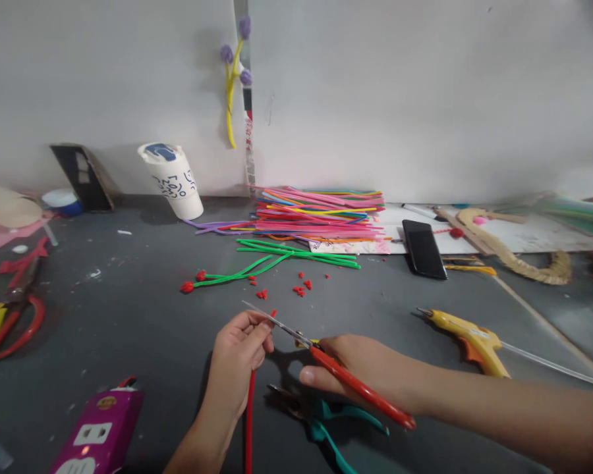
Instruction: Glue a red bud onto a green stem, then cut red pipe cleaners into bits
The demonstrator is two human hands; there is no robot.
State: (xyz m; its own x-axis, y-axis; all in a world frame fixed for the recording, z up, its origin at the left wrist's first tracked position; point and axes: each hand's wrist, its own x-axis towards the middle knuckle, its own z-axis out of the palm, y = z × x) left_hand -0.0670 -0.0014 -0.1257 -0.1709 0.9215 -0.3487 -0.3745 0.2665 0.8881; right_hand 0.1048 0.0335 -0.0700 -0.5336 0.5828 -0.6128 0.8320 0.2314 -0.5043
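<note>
At the near middle of the table [153,342], a red pipe cleaner [250,421] runs up from the bottom edge into the left hand [242,349], its short end poking out above the fingers. That hand is curled nearly closed, thumb and fingertips pinching the pipe cleaner. The right hand [360,362] is wrapped around the scissors [360,387], one long red handle jutting back past the wrist; the blades cross the red end right beside the left fingertips, and how far they are parted cannot be told. To snip well here, it would seem best to keep the pinch firm but low, so skin stays clear of the blades, and to cut squarely near the pivot, where the bite is strongest. Small, even cuts should suit the fuzzy wire better than one long squeeze. Just beyond, red scraps [308,284] dot the table; catching new ones in one spot would keep them off the green stems [326,257] farther back. The pliers [321,428] lie just below the right hand, so the elbow and handle need room to swing. The glue gun [464,332] rests farther right.
</note>
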